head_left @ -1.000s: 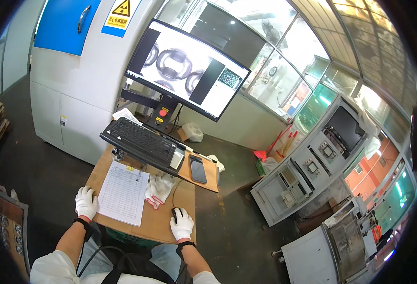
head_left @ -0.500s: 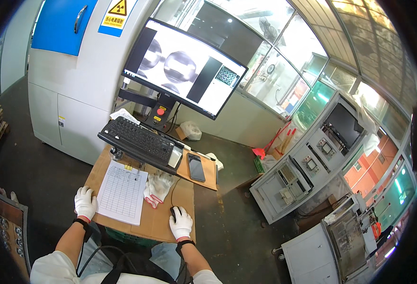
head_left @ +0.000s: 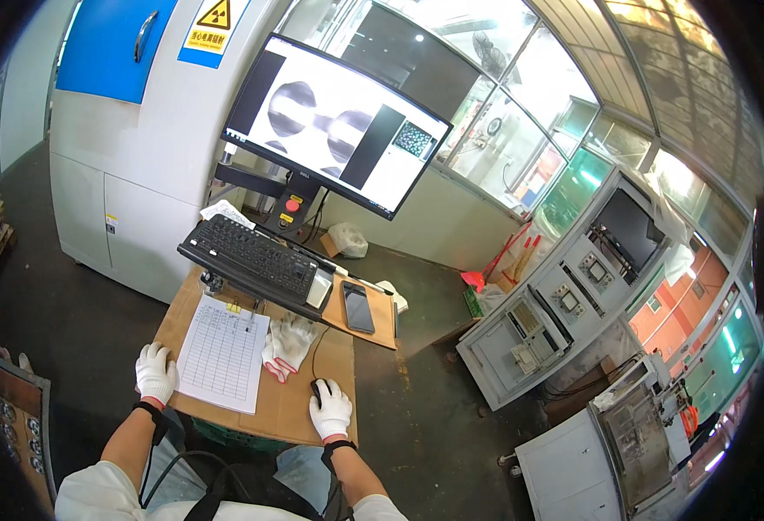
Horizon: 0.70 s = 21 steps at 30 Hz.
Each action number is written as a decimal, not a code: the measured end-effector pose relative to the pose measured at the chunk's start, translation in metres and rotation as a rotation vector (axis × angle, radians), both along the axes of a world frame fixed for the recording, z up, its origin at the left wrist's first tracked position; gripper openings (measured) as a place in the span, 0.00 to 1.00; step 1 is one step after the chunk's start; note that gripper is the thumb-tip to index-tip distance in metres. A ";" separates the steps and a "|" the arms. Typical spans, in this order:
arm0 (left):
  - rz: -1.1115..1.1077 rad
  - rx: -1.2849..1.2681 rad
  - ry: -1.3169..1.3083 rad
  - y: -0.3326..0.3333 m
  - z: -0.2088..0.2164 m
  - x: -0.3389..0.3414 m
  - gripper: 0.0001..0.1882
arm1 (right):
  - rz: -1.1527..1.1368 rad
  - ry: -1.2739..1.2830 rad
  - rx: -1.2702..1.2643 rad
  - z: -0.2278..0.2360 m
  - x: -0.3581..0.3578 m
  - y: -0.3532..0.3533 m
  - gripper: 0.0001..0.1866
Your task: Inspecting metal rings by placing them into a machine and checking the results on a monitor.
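Observation:
My right hand (head_left: 332, 412), in a white knit glove, rests over a black computer mouse (head_left: 317, 390) on the cardboard-topped table. My left hand (head_left: 155, 373), gloved the same way, lies flat at the table's left edge with nothing in it. Just beside it is a clipped stack of paper forms (head_left: 223, 354) with a printed grid. A spare pair of white gloves (head_left: 290, 345) lies between the paper and the mouse. Beyond, the tilted monitor (head_left: 339, 126) displays grey, round shapes with a small dotted overview at its right.
A black keyboard (head_left: 252, 265) sits on a raised tray over the table's far side. A phone (head_left: 358, 307) lies on a board to its right. The red stop button (head_left: 293, 206) is under the monitor. A large white cabinet (head_left: 135, 182) stands left, grey machine consoles (head_left: 564, 295) right.
The round shapes on the monitor have shifted, and two large ones now show side by side. Both hands stay where they were.

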State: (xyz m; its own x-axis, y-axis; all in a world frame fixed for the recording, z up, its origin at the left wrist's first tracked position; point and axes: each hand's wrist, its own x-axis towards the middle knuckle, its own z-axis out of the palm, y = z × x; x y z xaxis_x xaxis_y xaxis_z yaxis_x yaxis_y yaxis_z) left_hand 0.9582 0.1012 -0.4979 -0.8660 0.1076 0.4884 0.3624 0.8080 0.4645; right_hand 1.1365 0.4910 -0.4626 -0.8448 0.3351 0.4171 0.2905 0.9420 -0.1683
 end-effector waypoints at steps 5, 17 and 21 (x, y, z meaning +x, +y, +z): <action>0.002 -0.003 0.004 0.000 -0.001 -0.002 0.15 | 0.013 0.018 0.003 -0.001 0.000 0.001 0.25; 0.013 -0.021 -0.046 0.000 0.002 0.000 0.16 | 0.010 0.006 0.001 0.001 0.002 0.000 0.24; 0.016 -0.014 -0.054 0.000 -0.001 -0.001 0.16 | 0.001 0.016 0.007 0.002 0.000 -0.002 0.24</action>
